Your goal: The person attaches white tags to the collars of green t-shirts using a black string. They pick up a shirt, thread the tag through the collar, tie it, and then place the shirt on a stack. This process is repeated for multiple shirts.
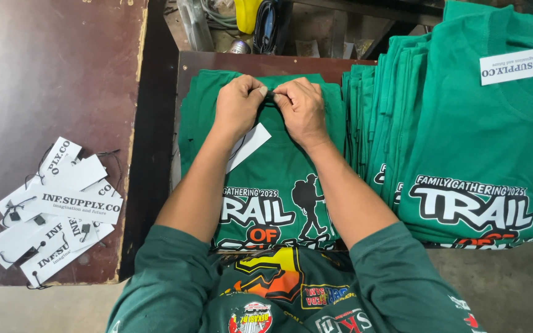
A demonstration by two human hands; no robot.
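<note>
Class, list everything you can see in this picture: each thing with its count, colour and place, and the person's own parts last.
Green T-shirt: one, green with a printed hiker design, flat on the brown table in front of the person.
Hang tag: one, white, on that shirt under the left wrist.
Stack of T-shirts: one tall pile, green, right side, with a white tag on top.
Loose hang tags: a heap, count unclear, white with black strings, on the dark table at left.
Clutter: several items, mixed colours, top centre behind the table.
Left hand: pinching at the shirt collar.
Right hand: pinching beside it.
</note>
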